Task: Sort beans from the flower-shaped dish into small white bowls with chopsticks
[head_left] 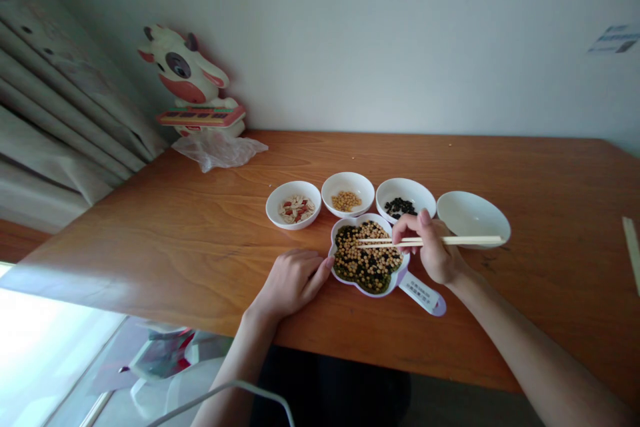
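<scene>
My right hand [430,243] is closed around a pair of pale wooden chopsticks [465,240], whose tips point left over the mixed beans. The beans, yellow and dark ones together, fill a flower-shaped lilac-and-white dish [373,295] with a labelled handle [423,295] toward the lower right. My left hand [297,280] lies on the table at the dish's left side, fingers loosely bent, thumb at its rim. Behind the dish stand a bowl of pale and reddish seeds [297,209], a bowl of yellow beans [346,201] and a bowl of dark beans [399,207].
Another white bowl [473,217] at the right end shows no contents. A cow-shaped toy keyboard [200,93] stands at the back left behind a clear plastic bag [215,152]. A pale strip [631,247] lies at the right edge. The wooden table [175,247] meets the wall.
</scene>
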`<state>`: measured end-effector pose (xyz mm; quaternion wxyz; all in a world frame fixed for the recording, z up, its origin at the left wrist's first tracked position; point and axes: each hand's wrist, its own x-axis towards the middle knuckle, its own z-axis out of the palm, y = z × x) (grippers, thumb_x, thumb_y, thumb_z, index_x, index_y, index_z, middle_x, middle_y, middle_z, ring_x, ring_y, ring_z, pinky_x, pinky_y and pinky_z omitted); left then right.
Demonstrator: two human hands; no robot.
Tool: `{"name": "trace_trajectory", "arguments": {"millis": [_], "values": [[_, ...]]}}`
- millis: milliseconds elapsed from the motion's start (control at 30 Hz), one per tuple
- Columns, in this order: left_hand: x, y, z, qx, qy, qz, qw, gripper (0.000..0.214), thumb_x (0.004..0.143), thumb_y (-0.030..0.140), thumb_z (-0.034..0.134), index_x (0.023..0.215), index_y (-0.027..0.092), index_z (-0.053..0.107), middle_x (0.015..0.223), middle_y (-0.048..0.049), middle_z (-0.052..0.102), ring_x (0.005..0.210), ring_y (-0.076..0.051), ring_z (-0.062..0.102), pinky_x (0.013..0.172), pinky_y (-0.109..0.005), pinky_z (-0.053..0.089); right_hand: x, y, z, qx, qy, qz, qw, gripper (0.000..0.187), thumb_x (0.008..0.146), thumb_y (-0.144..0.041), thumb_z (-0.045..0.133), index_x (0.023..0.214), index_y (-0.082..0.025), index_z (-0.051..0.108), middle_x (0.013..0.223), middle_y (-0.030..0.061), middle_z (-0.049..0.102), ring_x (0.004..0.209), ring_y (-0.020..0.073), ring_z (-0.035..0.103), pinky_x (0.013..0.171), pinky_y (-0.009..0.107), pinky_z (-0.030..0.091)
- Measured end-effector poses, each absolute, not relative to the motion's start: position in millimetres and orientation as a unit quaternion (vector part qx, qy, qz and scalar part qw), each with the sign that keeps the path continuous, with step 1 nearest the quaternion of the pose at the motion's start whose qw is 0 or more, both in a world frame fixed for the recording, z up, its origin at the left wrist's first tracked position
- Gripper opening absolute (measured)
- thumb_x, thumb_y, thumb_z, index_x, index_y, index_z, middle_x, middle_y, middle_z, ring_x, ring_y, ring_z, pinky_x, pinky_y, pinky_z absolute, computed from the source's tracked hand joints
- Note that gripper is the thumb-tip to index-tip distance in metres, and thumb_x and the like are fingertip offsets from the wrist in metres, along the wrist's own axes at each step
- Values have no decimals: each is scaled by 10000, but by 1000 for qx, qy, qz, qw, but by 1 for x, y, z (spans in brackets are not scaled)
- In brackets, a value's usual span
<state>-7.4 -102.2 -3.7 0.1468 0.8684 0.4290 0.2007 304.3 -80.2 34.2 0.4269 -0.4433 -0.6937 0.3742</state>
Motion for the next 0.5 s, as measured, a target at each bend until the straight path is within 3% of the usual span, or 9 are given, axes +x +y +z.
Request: {"name": "trace_trajectory", "arguments": {"millis": [500], "values": [[-6,-103,-1,869,428,199,146,524,1197,375,370,763,198,607,749,-37,689,685,-166,616,677,-321,360,298,-79,30,-450,-642,391,482,743,1118,-678,343,690,-213,735,561,19,662,496,130,561,502,283,425]]}}
